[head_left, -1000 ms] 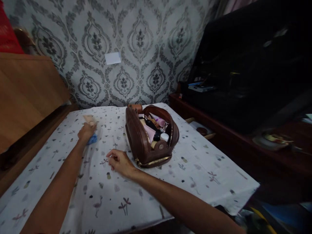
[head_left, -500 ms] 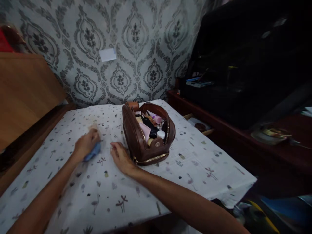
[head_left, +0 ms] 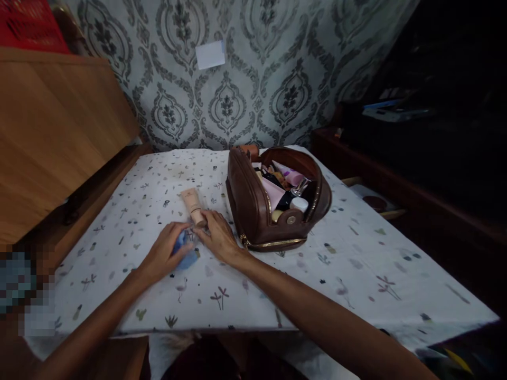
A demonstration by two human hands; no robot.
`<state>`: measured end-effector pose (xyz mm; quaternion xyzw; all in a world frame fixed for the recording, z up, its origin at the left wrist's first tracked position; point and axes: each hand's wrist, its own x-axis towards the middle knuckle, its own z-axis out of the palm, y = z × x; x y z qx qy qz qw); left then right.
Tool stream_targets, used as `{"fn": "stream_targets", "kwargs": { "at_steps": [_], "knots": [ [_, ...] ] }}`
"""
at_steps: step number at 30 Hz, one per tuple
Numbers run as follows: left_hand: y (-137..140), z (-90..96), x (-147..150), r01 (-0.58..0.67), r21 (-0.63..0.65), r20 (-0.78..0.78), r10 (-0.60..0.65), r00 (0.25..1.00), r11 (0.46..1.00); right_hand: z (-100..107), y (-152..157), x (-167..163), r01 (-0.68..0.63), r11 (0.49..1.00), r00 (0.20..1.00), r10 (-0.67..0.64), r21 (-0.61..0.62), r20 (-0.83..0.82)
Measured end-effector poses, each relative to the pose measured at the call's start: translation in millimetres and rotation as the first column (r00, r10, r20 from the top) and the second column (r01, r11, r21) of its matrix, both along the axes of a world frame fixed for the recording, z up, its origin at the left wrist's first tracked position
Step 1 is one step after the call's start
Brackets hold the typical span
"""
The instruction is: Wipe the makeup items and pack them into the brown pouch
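Observation:
My left hand (head_left: pixel 168 250) is closed loosely on a crumpled blue cloth (head_left: pixel 186 254) just above the table; motion smears it a little. Beside it, thumb and fingers of my right hand (head_left: pixel 218 237) close round the cap end of a beige squeeze tube (head_left: pixel 191 203). The tube points away from me, its flat end toward the wall. Right of that hand stands a brown leather toiletry bag (head_left: pixel 253 203), unzipped. Inside it show a pink tube (head_left: pixel 292 176), a white-lidded jar (head_left: pixel 299 204) and other cosmetics.
A white patterned cloth covers the table (head_left: pixel 253 311). On the left stands a wooden cabinet (head_left: pixel 67 116), with a red item (head_left: pixel 34 26) on top. At right are dark furniture and a partly open drawer (head_left: pixel 376 200). Patterned wallpaper (head_left: pixel 225 105) rises behind.
My left hand has moved right with the blue cloth. My right hand has come onto the beige tube, which was a blur by the left hand before. The view has swung left.

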<state>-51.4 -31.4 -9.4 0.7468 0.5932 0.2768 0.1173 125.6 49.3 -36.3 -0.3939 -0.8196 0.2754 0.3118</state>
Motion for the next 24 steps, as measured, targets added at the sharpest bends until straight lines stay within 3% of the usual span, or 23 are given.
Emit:
{"fn": "stream_targets", "kwargs": {
  "at_steps": [2,4,7,10,13,18,21,24],
  "knots": [
    [-18.2,-7.9,-2.7,0.107,0.044,-0.145,-0.1,0.984,0.993,4.4,1.7,-4.1,0.033,0.999,0.998,-0.033,-0.011,0.056],
    [-32.4,-14.5,-8.1,0.142,0.075,-0.242,-0.12,0.963,0.987,9.9,3.6,-9.9,0.076,0.997,0.99,-0.073,-0.021,0.119],
    [-37.9,-16.3,-18.0,0.12,0.087,-0.236,-0.096,0.967,0.989,16.4,5.4,-17.9,0.142,0.99,0.972,-0.134,-0.028,0.195],
    [-24.4,-7.1,-19.2,0.015,0.146,-0.124,0.003,0.992,0.989,16.9,3.1,-18.3,0.166,0.985,0.971,-0.156,-0.042,0.183],
    [-0.8,2.5,-4.9,-0.036,0.247,-0.028,0.045,0.999,0.968,11.2,-3.0,-8.5,0.107,0.992,0.992,-0.101,-0.071,0.082],
    [36.2,-4.5,25.6,0.255,0.257,-0.219,-0.2,0.955,0.932,-0.5,-7.5,11.1,0.013,0.99,0.996,-0.025,-0.139,-0.084],
    [50.1,-10.5,24.0,0.328,0.245,-0.331,-0.239,0.913,0.913,-3.9,-4.0,14.2,0.021,0.984,0.992,-0.043,-0.177,-0.118],
    [58.8,-10.5,5.7,0.321,0.221,-0.395,-0.217,0.893,0.921,-4.9,-0.9,13.6,0.016,0.985,0.99,-0.04,-0.173,-0.138]
  ]
}}
